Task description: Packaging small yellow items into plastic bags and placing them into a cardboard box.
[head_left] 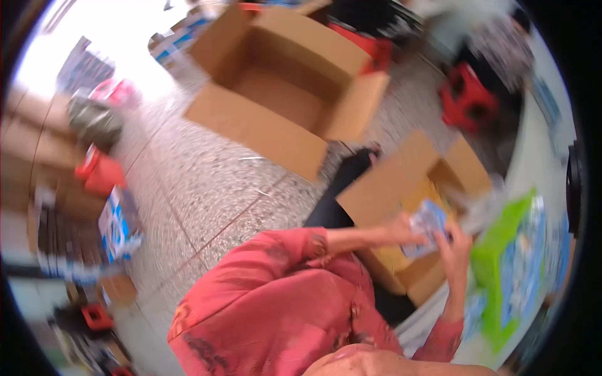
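My left hand [405, 230] and my right hand [454, 245] are both closed on a small clear plastic packet [429, 218] with blue and white on it. Its contents are too blurred to make out. The packet is held above an open cardboard box [382, 185] standing close in front of me. Something yellow [415, 199] shows inside that box, partly hidden by my hands. To the right of my right hand lies a bright green-edged container [492, 254] with many clear and blue packets [523, 250] in or beside it.
A large open carton [251, 128] with spread flaps sits on the speckled floor ahead. Beyond it are red stools [467, 97], one near a seated person [501, 53]. Stacked boxes [53, 135], an orange-red bag [101, 172] and a blue-white package [120, 224] stand at left.
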Available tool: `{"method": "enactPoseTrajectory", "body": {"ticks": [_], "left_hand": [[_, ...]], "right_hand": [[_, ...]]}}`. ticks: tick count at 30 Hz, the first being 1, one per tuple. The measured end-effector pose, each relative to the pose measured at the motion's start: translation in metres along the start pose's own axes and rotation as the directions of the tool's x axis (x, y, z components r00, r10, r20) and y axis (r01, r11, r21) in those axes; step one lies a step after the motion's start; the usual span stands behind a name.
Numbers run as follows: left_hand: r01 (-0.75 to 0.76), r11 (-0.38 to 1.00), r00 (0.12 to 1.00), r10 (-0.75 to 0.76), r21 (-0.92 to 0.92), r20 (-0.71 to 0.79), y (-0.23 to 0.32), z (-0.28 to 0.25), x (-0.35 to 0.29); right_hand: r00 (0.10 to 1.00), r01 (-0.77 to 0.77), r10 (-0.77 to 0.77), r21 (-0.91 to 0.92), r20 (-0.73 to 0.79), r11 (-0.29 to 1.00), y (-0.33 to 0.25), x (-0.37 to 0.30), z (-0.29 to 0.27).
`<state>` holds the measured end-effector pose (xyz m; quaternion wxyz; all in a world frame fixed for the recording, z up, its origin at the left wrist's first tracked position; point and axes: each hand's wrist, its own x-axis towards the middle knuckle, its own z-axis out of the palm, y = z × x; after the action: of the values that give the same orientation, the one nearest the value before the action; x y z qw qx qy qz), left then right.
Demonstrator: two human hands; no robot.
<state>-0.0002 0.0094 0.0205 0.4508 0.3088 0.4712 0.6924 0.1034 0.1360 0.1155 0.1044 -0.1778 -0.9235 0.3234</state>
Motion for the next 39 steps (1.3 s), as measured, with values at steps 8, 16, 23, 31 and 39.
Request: {"method": "enactPoseTrajectory", "body": {"ticks": [8,16,23,31,39], "left_hand": [[0.159,0.987,0.987,-0.158,-0.034,0.029,0.043,-0.015,-0.007],[0.109,0.993,0.994,-0.109,-0.042,-0.001,0.025,-0.009,-0.010],[0.090,0.994,0.994,-0.085,0.063,-0.074,0.014,-0.006,-0.009],[-0.049,0.988,0.985,0.072,0.145,-0.159,0.027,-0.008,0.014],[0.028,0.999,0.998,-0.027,0.027,-0.058,0.036,-0.012,0.013]], "right_hand": [[0.998,-0.016,0.004,0.192,0.062,0.981,-0.001,0.008,0.002],[0.999,-0.004,0.015,0.297,-0.034,0.955,-0.005,-0.017,0.004],[0.971,0.124,-0.125,-0.019,-0.203,0.992,-0.011,-0.029,0.015],[0.790,0.385,-0.546,-0.465,-0.280,0.797,-0.004,-0.007,0.023],[0.895,0.351,-0.379,-0.156,-0.235,0.923,0.008,0.006,0.020]]}}
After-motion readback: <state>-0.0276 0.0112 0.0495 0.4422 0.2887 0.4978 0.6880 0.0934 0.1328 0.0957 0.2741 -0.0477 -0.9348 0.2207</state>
